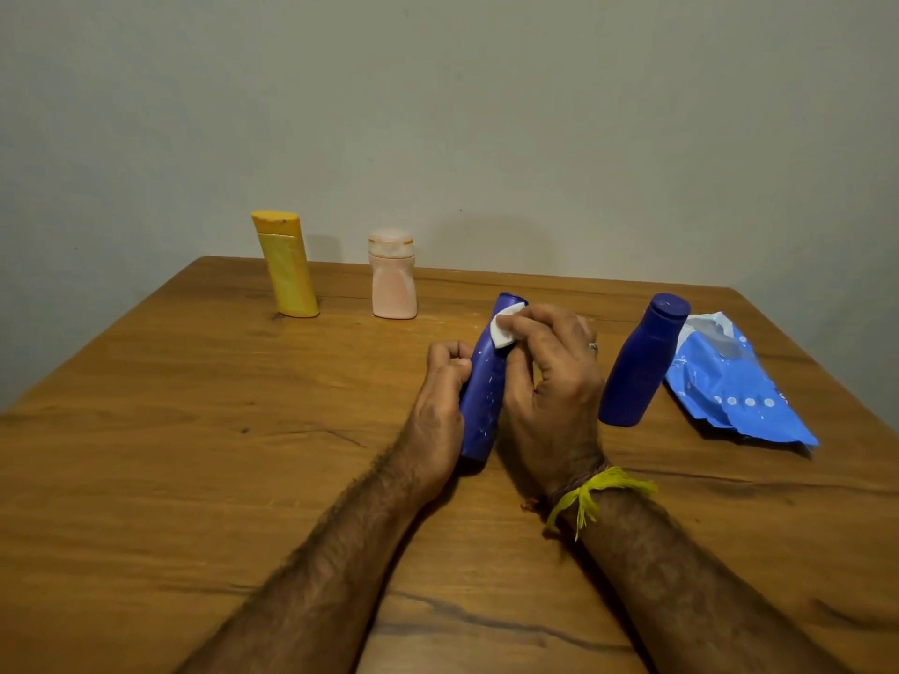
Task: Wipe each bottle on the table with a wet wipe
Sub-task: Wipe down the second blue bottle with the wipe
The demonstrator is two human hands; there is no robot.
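Two bare forearms reach in over the wooden surface (pixel 146 430), the right one with a yellow thread (pixel 591 496) tied at the wrist. Between the hands stands a blue bottle (pixel 484 396), leaning a little, its base on the wood. The left hand (pixel 438 406) curls around the bottle's lower left side. The right hand (pixel 549 381) pinches a small white wipe (pixel 506 325) against the bottle's upper part, near the cap; a ring (pixel 593 346) shows on one finger. Just right of that hand stands a second blue bottle (pixel 642 362), untouched, with a crumpled blue wipe packet (pixel 729 386) lying beside it. Farther back, near the wall, a pale pink bottle (pixel 393 279) and a yellow bottle (pixel 286 265) stand apart from each other.
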